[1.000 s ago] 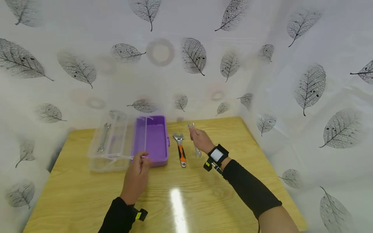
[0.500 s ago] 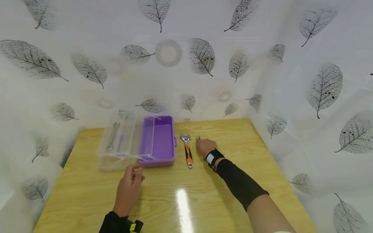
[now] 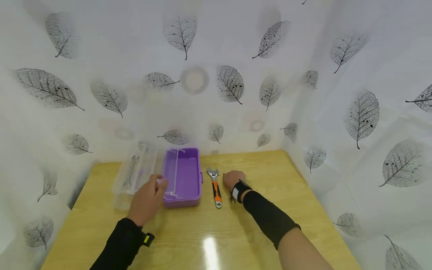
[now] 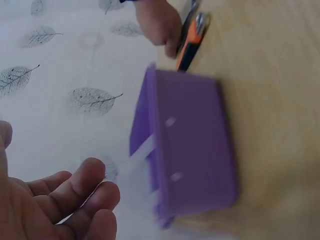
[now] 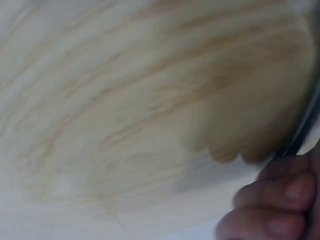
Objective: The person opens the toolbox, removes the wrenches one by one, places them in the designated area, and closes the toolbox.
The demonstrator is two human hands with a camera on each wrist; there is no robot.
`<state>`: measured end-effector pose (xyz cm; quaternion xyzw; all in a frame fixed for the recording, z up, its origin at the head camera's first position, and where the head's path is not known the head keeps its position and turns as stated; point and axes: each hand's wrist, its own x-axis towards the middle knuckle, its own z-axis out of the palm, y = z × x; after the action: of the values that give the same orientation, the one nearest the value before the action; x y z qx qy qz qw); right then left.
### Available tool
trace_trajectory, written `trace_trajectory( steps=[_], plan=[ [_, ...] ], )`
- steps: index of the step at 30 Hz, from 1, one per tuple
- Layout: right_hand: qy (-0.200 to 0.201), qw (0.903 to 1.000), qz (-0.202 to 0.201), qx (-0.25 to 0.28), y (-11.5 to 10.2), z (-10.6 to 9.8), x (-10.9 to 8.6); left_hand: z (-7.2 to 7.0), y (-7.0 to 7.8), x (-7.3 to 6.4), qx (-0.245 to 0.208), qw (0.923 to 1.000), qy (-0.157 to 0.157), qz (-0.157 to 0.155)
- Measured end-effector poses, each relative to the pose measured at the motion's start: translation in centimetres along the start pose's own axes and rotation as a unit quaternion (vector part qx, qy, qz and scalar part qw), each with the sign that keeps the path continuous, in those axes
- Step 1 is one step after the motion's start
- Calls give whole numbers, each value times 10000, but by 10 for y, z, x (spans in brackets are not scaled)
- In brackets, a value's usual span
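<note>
We see two hands at work: the left hand [image 3: 146, 202], palm inward, has its fingers loosely bent and free, grasping nothing, while the right hand [image 3: 234, 180] curls its fingers and grips a metal wrench [image 3: 232, 198], most of it hidden by the hand. Nearest to us, a black sleeve covers each forearm, the left sleeve [image 3: 118, 243] reaching the wrist and the right sleeve [image 3: 270, 217] leaving the arm bare nearer us. A strip of light shines on the wooden counter [image 3: 270, 170] between the arms

Farther in, the wrench's forked end shows just below the right wrist; we cannot tell whether it touches the counter. Just to the left of that hand lies an adjustable wrench [image 3: 215, 190], its orange and black handle toward us and its metal head away. Next, further left, sits a purple box [image 3: 182, 203], lid off its mouth, and beside it a clear plastic tray [image 3: 143, 172] spreads left and partly overhangs the box. The left fingertips are close to its near edge; whether they touch it we cannot tell. A silver wrench [image 3: 131, 171] lies slanted within the tray's left part. Behind everything hangs a white curtain [image 3: 243, 52] printed with dark leaves
</note>
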<state>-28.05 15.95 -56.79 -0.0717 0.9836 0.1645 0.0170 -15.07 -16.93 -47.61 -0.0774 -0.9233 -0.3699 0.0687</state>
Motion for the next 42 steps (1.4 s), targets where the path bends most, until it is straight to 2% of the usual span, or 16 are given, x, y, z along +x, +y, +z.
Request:
trace_trajectory(
  steps=[3,5,7,8,11,15,19,26,31,38,42],
  plan=[
    [311,9945,103,997,15,-3,8,-24,-12,27,536,9972,306,430],
    [493,9839,48,1719,28,-12,16,-38,-20,44,940,9925,443,644],
    [525,9726,-17,2263,39,-27,23,-47,-28,59,1322,9878,408,714],
    [658,9703,-43,2329,43,-34,26,-48,-29,64,1472,9861,377,669],
    [894,9717,-103,2183,46,-55,31,-46,-37,80,1870,9812,197,442],
    [1029,9759,-165,1919,45,-66,36,-40,-44,93,2133,9769,64,105],
    [1061,9752,-140,1935,43,-68,34,-35,-57,98,2192,9756,-50,-106],
    [1132,9788,-165,1697,42,-66,27,-26,-78,95,2233,9744,-102,-258],
    [1215,9782,-183,1677,42,-65,23,-25,-75,92,2221,9747,-134,-232],
    [1279,9777,-94,1661,44,-62,24,-32,-64,91,2253,9738,-108,-283],
    [1405,9744,-149,1749,46,-60,25,-39,-65,87,2418,9702,77,-96]
  ],
)
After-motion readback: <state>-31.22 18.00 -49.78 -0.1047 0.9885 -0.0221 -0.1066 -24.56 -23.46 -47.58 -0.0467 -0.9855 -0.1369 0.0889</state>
